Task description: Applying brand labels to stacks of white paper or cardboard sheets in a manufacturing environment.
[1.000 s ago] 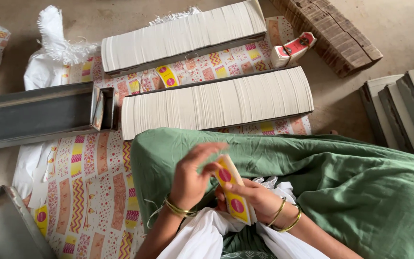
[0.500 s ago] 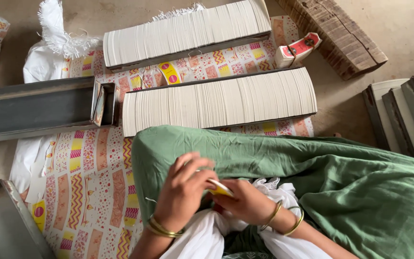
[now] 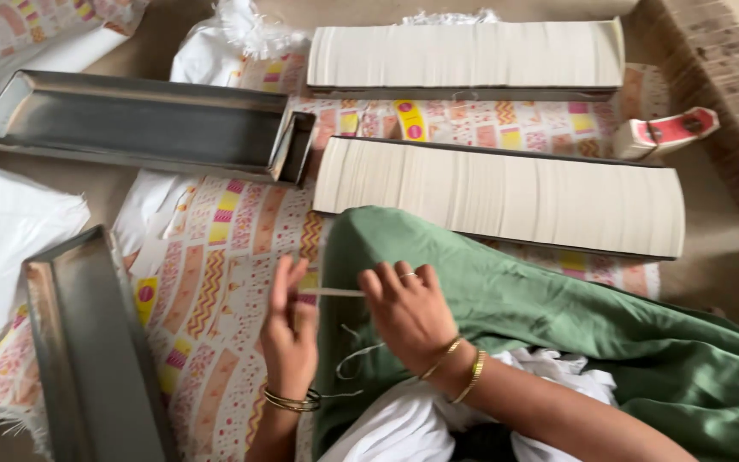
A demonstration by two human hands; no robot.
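My left hand and my right hand hold a thin flat card edge-on between them, over the edge of my green-clothed knee. The left fingers pinch one end, the right fingertips the other. Both wrists wear gold bangles. Just beyond the knee lies a long row of packed cream cards; a second such row lies farther back. Under everything is a patterned printed sheet.
A long metal tray lies at the upper left, another metal tray at the lower left. A small red and white folded box sits at the right by a brick edge. White plastic sheeting lies at the left.
The view has swung left. The hands held a yellow and red printed piece upright; they have moved left off the lap, and the card is held flat and edge-on.
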